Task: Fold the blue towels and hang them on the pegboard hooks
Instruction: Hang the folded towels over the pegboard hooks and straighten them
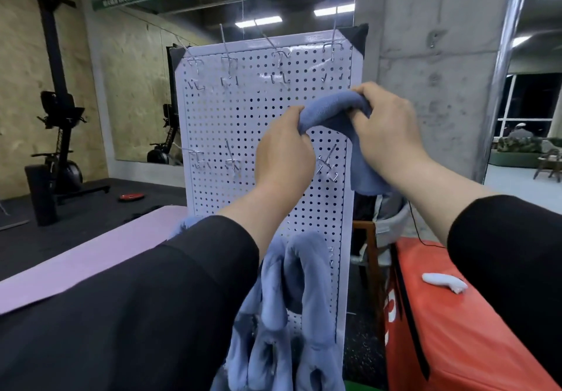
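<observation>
Both hands, the left hand point(284, 144) and the right hand point(386, 123), grip the folded blue towel point(331, 106) bunched before the pegboard point(213, 117), probably for the hook point(327, 162) at 6 o'clock.

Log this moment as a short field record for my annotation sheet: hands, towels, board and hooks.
left hand: grips one end of the held towel
right hand: grips its other end
held towel: blue, bunched between both hands in front of the pegboard, one part hanging down at the right
pegboard: white, upright
hooks: metal, all visible ones bare
other towels: blue, hanging below the left forearm
</observation>
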`<state>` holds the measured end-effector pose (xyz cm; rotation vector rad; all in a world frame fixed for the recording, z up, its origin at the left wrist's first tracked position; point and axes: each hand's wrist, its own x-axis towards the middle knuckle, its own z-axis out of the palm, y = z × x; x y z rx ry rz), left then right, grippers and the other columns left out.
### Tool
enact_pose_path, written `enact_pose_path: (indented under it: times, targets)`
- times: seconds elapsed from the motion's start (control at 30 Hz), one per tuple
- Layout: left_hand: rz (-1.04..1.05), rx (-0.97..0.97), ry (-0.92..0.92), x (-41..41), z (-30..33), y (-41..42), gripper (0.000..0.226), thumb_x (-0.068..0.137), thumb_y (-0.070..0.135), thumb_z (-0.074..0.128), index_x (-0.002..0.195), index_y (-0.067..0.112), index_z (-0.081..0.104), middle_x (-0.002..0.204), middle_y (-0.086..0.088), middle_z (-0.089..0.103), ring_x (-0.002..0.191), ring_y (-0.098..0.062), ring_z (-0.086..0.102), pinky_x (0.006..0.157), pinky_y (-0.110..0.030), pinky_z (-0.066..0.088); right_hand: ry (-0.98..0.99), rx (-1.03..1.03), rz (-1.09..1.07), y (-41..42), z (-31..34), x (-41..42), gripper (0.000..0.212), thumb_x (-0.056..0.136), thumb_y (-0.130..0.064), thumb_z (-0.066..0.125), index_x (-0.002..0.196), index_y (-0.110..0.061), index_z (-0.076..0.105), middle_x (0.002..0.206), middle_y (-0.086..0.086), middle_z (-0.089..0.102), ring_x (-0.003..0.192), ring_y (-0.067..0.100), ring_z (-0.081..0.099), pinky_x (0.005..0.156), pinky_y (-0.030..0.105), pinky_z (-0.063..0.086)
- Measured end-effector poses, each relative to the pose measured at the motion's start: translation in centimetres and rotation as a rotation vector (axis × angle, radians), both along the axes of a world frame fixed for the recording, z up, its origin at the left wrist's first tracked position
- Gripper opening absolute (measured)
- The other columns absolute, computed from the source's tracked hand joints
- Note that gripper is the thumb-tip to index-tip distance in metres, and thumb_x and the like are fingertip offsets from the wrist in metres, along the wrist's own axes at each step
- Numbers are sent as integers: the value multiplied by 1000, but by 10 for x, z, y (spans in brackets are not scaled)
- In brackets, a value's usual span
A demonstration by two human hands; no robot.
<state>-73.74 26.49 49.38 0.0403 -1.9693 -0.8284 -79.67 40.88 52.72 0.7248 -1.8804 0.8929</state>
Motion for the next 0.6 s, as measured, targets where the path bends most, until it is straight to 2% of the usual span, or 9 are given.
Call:
enact_pose_path:
  times: [0.13, 0.23, 0.27, 0.33, 0.37, 0.43, 0.5, 0.6]
  targets:
    - [-8, 18, -43, -18, -19, 1, 44, 98, 8, 42, 132, 31, 58, 113, 5, 67, 95, -21, 60, 78, -39, 52, -63, -2, 17, 0, -25, -18, 23, 96, -11, 53, 113, -17, 67, 93, -4, 62, 82, 14, 46, 62, 20, 26]
    - [-93, 34, -100, -28, -46, -4, 43, 98, 10, 43, 129, 35, 57, 114, 10, 65, 99, -17, 60, 84, -40, 53, -133, 17, 59, 3, -59, -23, 27, 93, -9, 55, 114, -22, 67, 94, -9, 61, 83, 10, 49, 65, 6, 33]
    - [-144, 38, -131, -29, -55, -5, 43, 98, 10, 45, 130, 36, 55, 116, 12, 65, 100, -15, 60, 84, -36, 53, -163, 19, 74, 4, -71, -24, 29, 92, -8, 56, 115, -24, 66, 97, -9, 64, 86, 11, 51, 68, 8, 36]
    - [-264, 54, -192, -28, -69, -7, 47, 97, 10, 49, 135, 38, 50, 118, 16, 63, 102, -7, 60, 79, -21, 48, -227, -5, 111, 3, -90, -22, 38, 90, -7, 57, 121, -27, 63, 104, -10, 67, 93, 10, 55, 77, 20, 40]
    - [-320, 71, -206, -26, -75, -8, 51, 96, 9, 53, 137, 38, 48, 119, 18, 62, 104, -1, 59, 76, -12, 45, -257, -32, 131, 2, -97, -19, 42, 90, -7, 58, 125, -29, 61, 106, -13, 65, 93, 5, 54, 79, 20, 40]
    - [-404, 126, -225, -19, -88, -7, 58, 93, 6, 59, 137, 40, 45, 118, 24, 61, 100, 11, 58, 74, -3, 43, -297, -90, 165, -1, -112, -11, 51, 91, -7, 60, 137, -30, 56, 110, -18, 61, 95, -6, 49, 81, 10, 39]
    - [-440, 166, -247, -15, -104, -10, 62, 90, 6, 63, 139, 39, 44, 119, 28, 61, 103, 14, 58, 80, -6, 45, -342, -132, 197, -4, -127, -1, 62, 91, -8, 61, 146, -33, 46, 123, -20, 59, 105, -9, 50, 87, -1, 34]
    - [-456, 185, -297, -4, -120, -12, 68, 89, 14, 69, 146, 39, 40, 128, 26, 61, 116, 8, 57, 93, -16, 48, -407, -158, 234, -8, -145, 14, 71, 92, -9, 59, 152, -37, 35, 140, -18, 56, 121, -5, 52, 97, 7, 37]
